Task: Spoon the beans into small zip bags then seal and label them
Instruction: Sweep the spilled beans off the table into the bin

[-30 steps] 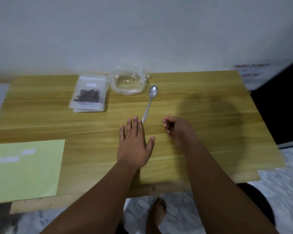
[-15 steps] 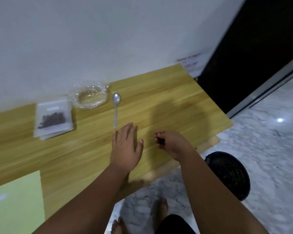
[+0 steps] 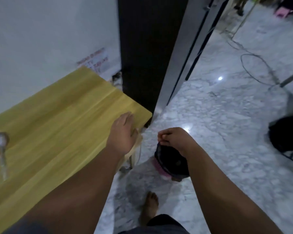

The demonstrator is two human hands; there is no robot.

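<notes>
The metal spoon [image 3: 0,149] lies on the wooden table [image 3: 57,119] at the far left edge of view, bowl end away from me. My left hand [image 3: 123,132] rests flat with straight fingers on the table's right front corner. My right hand [image 3: 174,141] hangs off the table, over a black bin [image 3: 169,164] on the floor. Its fingertips are curled and pinched together, and nothing shows between them. The zip bags, beans and labels are out of view.
A dark door panel [image 3: 142,56] and a grey frame stand just right of the table. The marble floor [image 3: 227,132] carries a looped cable [image 3: 254,68] and a black object [image 3: 286,132] at right. My bare foot [image 3: 150,205] stands beneath the bin.
The view has swung right, away from the bags and the green sheet. My left hand slid to the table's right corner. My right hand left the table and now hovers over the bin.
</notes>
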